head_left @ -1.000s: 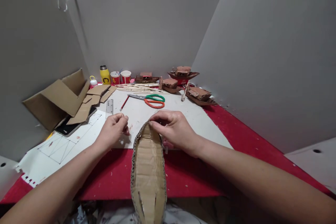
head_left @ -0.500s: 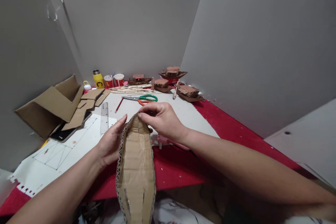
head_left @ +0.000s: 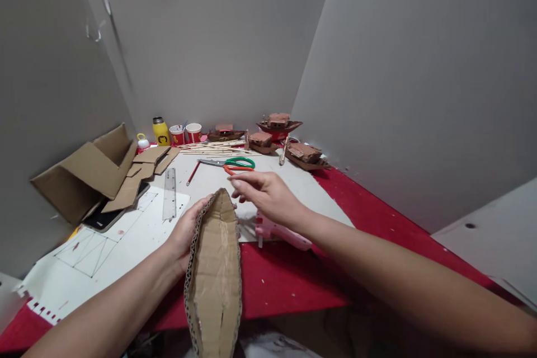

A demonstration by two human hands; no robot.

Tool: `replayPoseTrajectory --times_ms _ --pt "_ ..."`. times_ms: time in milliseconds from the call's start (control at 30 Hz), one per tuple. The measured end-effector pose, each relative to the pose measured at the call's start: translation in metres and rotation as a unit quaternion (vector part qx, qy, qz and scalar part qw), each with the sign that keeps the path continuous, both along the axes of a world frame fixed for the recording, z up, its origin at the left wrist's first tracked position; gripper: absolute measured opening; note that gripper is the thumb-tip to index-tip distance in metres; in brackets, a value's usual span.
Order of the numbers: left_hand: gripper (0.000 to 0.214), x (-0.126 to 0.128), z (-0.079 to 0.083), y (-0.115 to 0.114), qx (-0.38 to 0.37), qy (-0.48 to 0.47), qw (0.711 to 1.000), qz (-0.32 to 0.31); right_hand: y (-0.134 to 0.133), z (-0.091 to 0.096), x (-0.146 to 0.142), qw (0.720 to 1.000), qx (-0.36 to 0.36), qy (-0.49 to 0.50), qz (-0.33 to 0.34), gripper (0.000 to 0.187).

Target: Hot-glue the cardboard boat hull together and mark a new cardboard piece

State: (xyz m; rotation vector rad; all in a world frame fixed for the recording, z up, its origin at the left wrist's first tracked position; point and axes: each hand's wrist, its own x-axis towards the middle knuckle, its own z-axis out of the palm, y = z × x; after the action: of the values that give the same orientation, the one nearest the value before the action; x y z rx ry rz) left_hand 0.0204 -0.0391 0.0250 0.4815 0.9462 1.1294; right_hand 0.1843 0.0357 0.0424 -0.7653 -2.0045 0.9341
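Now that the right hand (head_left: 271,196) is off the cardboard hull (head_left: 215,268), its fingers curl loosely; left hand (head_left: 183,235) grips hull at edge of red table (head_left: 289,285). Count: four model boats (head_left: 305,152), two cups (head_left: 193,133).

A red-covered table (head_left: 293,285) bears a pale sheet (head_left: 310,193) and a perforated drawing paper (head_left: 100,251).

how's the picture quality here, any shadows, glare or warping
In the head view, the light is soft and rather dim; in the head view, a dark shadow lies on the red cloth below the right forearm; in the head view, the cardboard hull shows a faint sheen inside, no harsh glare; in the head view, wide-angle stretch seems to lengthen the forearm.
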Motion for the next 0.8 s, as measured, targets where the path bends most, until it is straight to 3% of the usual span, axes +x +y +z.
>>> replayPoseTrajectory --times_ms 100,233,300,400,500,600,733,800 --pt "0.024 -0.012 -0.001 0.002 -0.004 -0.011 1.0 0.004 -0.003 -0.004 0.029 0.984 0.083 -0.141 -0.075 0.035" --pt "0.025 -0.027 0.001 0.007 -0.005 -0.016 0.999 0.032 -0.01 -0.019 0.07 0.901 0.156 -0.394 -0.089 0.038" --pt "0.029 -0.03 0.005 0.01 -0.028 -0.017 0.999 0.03 -0.015 -0.026 0.079 0.873 0.159 -0.456 -0.071 0.039" --pt "0.032 -0.029 0.01 0.012 -0.057 -0.025 0.998 0.029 -0.021 -0.034 0.08 0.857 0.152 -0.49 -0.053 0.033" --pt "0.032 -0.028 0.01 0.011 -0.064 -0.034 0.997 0.028 -0.023 -0.041 0.077 0.863 0.133 -0.485 -0.052 0.024" --pt "0.032 -0.03 0.007 0.009 -0.06 -0.039 0.997 0.029 -0.019 -0.044 0.081 0.894 0.096 -0.435 -0.053 0.021" --pt "0.03 -0.032 0.002 0.011 -0.031 -0.063 0.997 0.03 -0.015 -0.031 0.094 0.963 -0.034 -0.254 -0.079 0.028" --pt "0.032 -0.032 0.001 0.013 -0.027 -0.075 0.996 0.029 -0.017 -0.021 0.097 0.979 -0.087 -0.151 -0.101 0.031"
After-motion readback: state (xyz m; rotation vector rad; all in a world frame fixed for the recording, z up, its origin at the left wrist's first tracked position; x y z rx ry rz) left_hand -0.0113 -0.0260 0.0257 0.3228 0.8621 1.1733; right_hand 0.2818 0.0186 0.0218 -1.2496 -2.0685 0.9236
